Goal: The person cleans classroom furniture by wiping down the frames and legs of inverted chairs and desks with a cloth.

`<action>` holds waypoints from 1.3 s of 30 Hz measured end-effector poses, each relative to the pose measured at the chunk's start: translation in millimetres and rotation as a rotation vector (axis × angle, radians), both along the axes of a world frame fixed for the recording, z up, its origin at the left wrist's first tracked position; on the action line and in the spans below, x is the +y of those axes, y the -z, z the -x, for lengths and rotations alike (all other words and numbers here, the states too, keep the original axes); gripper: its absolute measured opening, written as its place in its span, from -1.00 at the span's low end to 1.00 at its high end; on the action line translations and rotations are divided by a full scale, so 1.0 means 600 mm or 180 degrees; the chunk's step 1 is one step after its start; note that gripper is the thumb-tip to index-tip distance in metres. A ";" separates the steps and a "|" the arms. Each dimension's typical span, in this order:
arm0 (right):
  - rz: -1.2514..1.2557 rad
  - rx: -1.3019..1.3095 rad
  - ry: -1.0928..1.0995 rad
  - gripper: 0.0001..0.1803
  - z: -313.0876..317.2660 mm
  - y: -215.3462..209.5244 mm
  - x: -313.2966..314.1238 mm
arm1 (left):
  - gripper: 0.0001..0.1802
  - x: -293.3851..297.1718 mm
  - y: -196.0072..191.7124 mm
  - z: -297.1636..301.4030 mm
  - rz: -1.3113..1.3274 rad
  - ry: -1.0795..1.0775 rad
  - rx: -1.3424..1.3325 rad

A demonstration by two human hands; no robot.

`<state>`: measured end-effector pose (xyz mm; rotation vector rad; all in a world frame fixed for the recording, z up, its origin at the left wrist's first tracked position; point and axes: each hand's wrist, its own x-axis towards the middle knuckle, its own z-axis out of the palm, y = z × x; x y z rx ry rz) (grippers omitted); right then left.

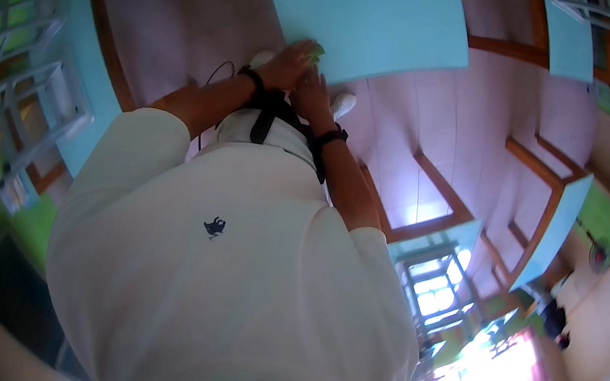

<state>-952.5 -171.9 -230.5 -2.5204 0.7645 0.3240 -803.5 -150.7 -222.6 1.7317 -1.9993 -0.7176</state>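
Close to the near left corner of a pale turquoise table [380, 19], both my hands meet in front of my waist. My left hand [286, 66] is closed, its fingers pinching a small yellow-green piece [316, 52] that looks thin, like folded paper; its exact kind is too small to tell. Just below and to the right, my right hand [310, 97] has bent fingers reaching up to the lower end of the same piece, apparently gripping it. The fingers partly hide the piece. Dark bands circle both wrists.
A dark cord [215, 77] loops beside my left forearm. White shoes [343, 104] show on the tiled floor below. More turquoise tables with brown wooden frames [551, 221] stand to the right, and grey stools [44, 101] rest upturned at the left. Bright light comes from the lower right.
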 end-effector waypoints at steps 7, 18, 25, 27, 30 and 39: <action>0.0284 -0.0714 -0.0335 -0.44 0.078 0.024 -0.058 | -0.33 0.014 0.034 0.090 0.0338 -0.0664 -0.1037; 0.0074 -0.0603 -0.0369 -0.50 0.202 0.031 -0.178 | -0.16 -0.089 0.061 0.230 -0.0698 -0.0869 -0.0937; -0.0167 -0.0401 -0.0472 -0.55 0.251 -0.007 -0.320 | -0.13 -0.231 0.057 0.277 -0.0339 -0.0920 -0.1051; 0.0008 -0.0312 -0.0348 -0.61 0.275 -0.006 -0.373 | -0.02 -0.315 0.017 0.295 -0.0652 -0.0495 -0.1001; -0.0100 -0.0469 0.0077 -0.57 0.319 0.003 -0.452 | -0.05 -0.417 0.026 0.330 -0.0468 -0.0289 -0.0817; -0.0442 -0.0187 0.0523 -0.47 0.408 -0.020 -0.638 | 0.03 -0.617 0.037 0.441 -0.0703 -0.0501 -0.0180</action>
